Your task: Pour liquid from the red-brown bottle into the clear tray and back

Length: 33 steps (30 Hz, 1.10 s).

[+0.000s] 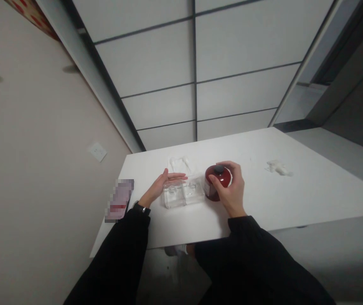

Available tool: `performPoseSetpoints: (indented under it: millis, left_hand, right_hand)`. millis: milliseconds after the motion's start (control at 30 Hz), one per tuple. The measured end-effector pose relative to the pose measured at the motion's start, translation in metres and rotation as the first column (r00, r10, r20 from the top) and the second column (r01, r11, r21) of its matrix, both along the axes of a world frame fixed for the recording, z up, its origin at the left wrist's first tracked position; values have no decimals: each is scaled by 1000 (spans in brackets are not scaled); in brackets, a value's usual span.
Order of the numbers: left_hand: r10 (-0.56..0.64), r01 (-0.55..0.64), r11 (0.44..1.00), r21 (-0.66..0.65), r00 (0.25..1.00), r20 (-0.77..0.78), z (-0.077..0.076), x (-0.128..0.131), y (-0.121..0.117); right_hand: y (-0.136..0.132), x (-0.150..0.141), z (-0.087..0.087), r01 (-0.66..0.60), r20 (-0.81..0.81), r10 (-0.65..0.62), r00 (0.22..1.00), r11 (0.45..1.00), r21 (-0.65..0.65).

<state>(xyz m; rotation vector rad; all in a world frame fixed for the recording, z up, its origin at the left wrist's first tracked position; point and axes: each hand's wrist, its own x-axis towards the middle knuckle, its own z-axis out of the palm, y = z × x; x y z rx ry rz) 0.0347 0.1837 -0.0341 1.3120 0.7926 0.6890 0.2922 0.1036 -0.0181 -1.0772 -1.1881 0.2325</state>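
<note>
My right hand point(229, 189) grips the upper part of a dark red bottle point(215, 182) from the right, its fingers curled over the shoulder next to a dark grey cap point(218, 169). The bottle stands upright on the white table point(264, 199). My left hand point(160, 187) lies open with straight fingers, its fingertips reaching over a clear plastic two-part box point(183, 193). Behind that box lies a clear plastic package point(178, 164) with small white items inside. I cannot tell whether my left hand touches the box.
A pixelated, blurred object point(119, 201) lies at the table's left edge, beside a wall with a white switch plate point(97, 151). A crumpled white item point(278, 167) lies on the table's right side. Black sleeves enter from the bottom.
</note>
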Motion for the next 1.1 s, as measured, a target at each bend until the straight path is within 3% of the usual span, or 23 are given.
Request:
performPoseSetpoints:
  millis: [133, 300, 433, 567, 700, 833, 967, 1100]
  left_hand:
    - [-5, 5, 1000, 13, 1000, -16, 1, 1, 0]
    - [13, -4, 996, 89, 994, -106, 11, 2, -6]
    - [38, -22, 995, 100, 987, -157, 16, 2, -9]
    - [21, -5, 996, 86, 984, -178, 14, 1, -6]
    - [1, 15, 996, 87, 984, -177, 13, 2, -4]
    - [10, 3, 997, 83, 986, -165, 12, 3, -3]
    - [14, 1, 996, 86, 984, -177, 11, 3, -2]
    - [35, -12, 994, 111, 976, -216, 10, 2, -2]
  right_hand:
    - [-2, -1, 6, 1, -82, -1, 997, 1000, -6]
    - [2, 13, 16, -89, 116, 100, 988, 992, -92]
    - [6, 24, 16, -180, -22, 179, 984, 974, -137]
    - [6, 29, 18, -220, 63, 235, 970, 958, -185]
    - [6, 31, 22, -249, -1, 254, 967, 947, -203]
    - [6, 32, 24, -260, 65, 280, 958, 941, -217]
    - [5, 32, 25, -281, -15, 285, 958, 932, -227]
    - [4, 32, 26, -282, 42, 300, 953, 930, -236]
